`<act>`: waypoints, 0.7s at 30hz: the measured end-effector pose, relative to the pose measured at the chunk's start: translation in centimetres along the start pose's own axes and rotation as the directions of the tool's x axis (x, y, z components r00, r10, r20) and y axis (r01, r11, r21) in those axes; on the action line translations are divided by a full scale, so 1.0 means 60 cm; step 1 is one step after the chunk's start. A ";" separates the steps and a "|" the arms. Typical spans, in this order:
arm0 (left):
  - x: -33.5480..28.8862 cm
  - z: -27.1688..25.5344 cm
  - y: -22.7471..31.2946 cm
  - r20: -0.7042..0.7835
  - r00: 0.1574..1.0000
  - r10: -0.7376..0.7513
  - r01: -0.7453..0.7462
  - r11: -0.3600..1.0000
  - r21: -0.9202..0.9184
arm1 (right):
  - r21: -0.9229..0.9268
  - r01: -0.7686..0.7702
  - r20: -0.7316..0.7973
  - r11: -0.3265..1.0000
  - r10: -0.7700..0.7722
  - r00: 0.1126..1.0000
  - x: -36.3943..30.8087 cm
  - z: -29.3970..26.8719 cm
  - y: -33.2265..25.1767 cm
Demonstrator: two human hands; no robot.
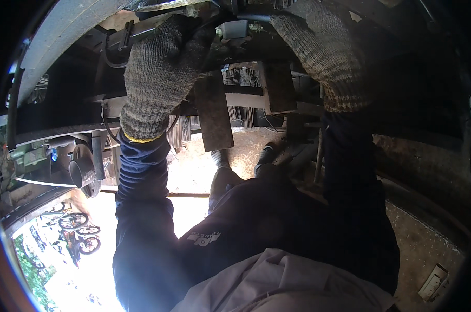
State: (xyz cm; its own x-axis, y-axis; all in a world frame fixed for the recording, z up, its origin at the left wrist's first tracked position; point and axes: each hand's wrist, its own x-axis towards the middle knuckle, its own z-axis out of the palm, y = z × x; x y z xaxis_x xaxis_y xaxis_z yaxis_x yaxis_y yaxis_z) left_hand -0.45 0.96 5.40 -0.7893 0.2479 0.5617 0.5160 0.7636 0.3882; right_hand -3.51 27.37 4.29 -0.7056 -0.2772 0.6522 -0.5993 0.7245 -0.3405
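Both my hands wear grey knitted work gloves and reach up into a dark metal frame at the top of the view. My left hand (160,75) is bent closed beside a dark tube, its fingertips lost in shadow. What they grip does not show. My right hand (324,49) is curled at the right end of a black hose (256,17), and its fingertips are hidden in the dark parts. Between the hands sits a small grey block (233,29). Below them hang two dark flat pedal-like plates, one left (213,112) and one right (278,87).
A curved pale metal panel (64,44) arches over the upper left. Beneath it is a round dark cylinder (82,165). Bicycles (73,221) stand in bright light outside at lower left. My feet (265,153) are on a dirt-covered floor. A white switch plate (433,282) is at lower right.
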 end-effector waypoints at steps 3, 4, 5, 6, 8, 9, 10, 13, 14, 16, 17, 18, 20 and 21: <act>-0.005 0.012 -0.004 -0.055 0.996 -0.076 0.070 0.993 -0.097 | -0.103 0.055 0.017 0.993 -0.054 0.998 0.002 -0.002 -0.005; -0.010 0.018 -0.009 -0.092 0.994 -0.058 0.049 0.994 -0.099 | -0.069 0.056 0.004 0.996 -0.056 0.998 0.001 0.003 -0.005; -0.014 0.025 -0.014 -0.128 0.991 -0.040 0.027 0.995 -0.100 | -0.035 0.057 -0.008 0.998 -0.057 0.998 0.001 0.008 -0.004; -0.018 0.028 -0.017 -0.164 0.986 -0.022 0.006 0.995 -0.099 | -0.001 0.058 -0.021 0.998 -0.058 0.998 0.000 0.013 -0.003; -0.019 0.032 -0.004 -0.120 0.973 -0.199 0.164 0.954 -0.249 | 0.035 0.054 -0.044 0.998 -0.052 0.998 0.000 0.009 0.001; -0.020 0.033 0.000 -0.087 0.955 -0.283 0.243 0.917 -0.317 | 0.055 0.052 -0.056 0.997 -0.049 0.997 -0.001 0.009 0.002; -0.021 0.040 -0.010 -0.079 0.958 -0.276 0.222 0.888 -0.403 | 0.075 0.052 -0.067 0.996 -0.047 0.997 -0.001 0.008 0.004; -0.024 0.053 -0.029 -0.073 0.950 -0.302 0.203 0.782 -0.590 | 0.153 0.054 -0.102 0.987 -0.039 0.994 -0.001 0.014 0.008; -0.030 0.056 -0.023 -0.079 0.935 -0.345 0.225 0.753 -0.619 | 0.186 0.056 -0.112 0.981 -0.036 0.993 -0.002 0.021 0.010; -0.036 0.055 -0.021 -0.082 0.917 -0.390 0.250 0.723 -0.644 | 0.256 0.062 -0.133 0.965 -0.028 0.991 -0.003 0.035 0.013; -0.028 0.059 -0.023 -0.072 0.923 -0.377 0.235 0.705 -0.669 | 0.251 0.058 -0.143 0.966 -0.022 0.989 -0.001 0.023 0.012; -0.028 0.060 -0.027 -0.068 0.924 -0.375 0.235 0.702 -0.672 | 0.276 0.059 -0.153 0.959 -0.016 0.988 -0.001 0.026 0.014; -0.028 0.059 -0.033 -0.077 0.938 -0.337 0.199 0.709 -0.676 | 0.327 0.062 -0.174 0.943 -0.004 0.985 -0.002 0.032 0.017; -0.029 0.059 -0.036 -0.080 0.945 -0.318 0.182 0.711 -0.679 | 0.316 0.062 -0.156 0.947 -0.013 0.988 -0.003 0.033 0.020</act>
State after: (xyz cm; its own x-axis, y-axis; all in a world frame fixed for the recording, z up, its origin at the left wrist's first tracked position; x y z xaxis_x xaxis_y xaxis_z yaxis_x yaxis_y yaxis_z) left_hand -1.38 1.00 1.03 -0.8833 -0.0560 0.4655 0.4493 0.1829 0.8745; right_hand -4.89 27.03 2.42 -0.6302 -0.1848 0.7541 -0.7308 0.4690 -0.4959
